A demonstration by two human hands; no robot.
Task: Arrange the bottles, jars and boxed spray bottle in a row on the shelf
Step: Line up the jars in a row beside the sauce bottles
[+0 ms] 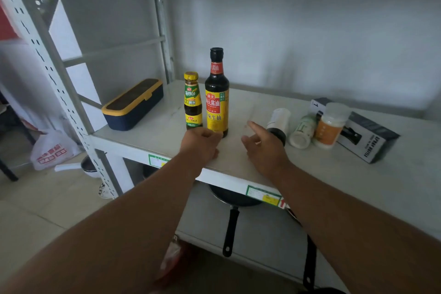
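A tall dark soy sauce bottle (216,95) and a smaller dark bottle with a yellow cap (192,102) stand upright side by side on the white shelf (164,133). My left hand (201,144) is curled just in front of their bases, with no grip round either. My right hand (261,148) hovers over the shelf with its index finger stretched out, close to a white bottle with a dark cap (278,122) lying on its side. Beside that lie a white bottle with a green label (301,131), an upright orange-labelled jar (330,124) and the grey spray bottle box (368,137).
A navy container with a yellow rim (133,105) sits at the shelf's left end, by the perforated upright post (47,67). Black frying pans (232,198) lie on the shelf below. A white plastic bag (52,150) sits on the floor at left.
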